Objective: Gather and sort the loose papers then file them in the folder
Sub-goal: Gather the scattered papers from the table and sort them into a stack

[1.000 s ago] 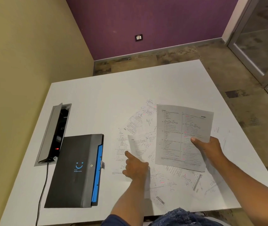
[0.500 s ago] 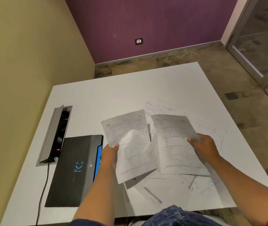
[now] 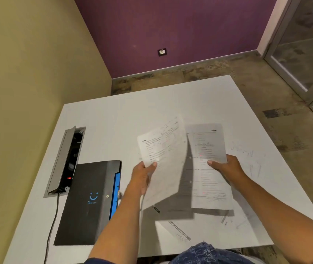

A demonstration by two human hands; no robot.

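Office rm, white table (image 3: 132, 115) w/ cable box (image 3: 66, 161), glass door (image 3: 304, 44)

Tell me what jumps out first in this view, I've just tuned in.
Two printed sheets held up over the middle of the white table: the left hand grips the left sheet, the right hand grips the right sheet. More loose papers lie under them near the front edge. At left lies a closed black folder with a blue smiley, beside an open cable box set into the tabletop.
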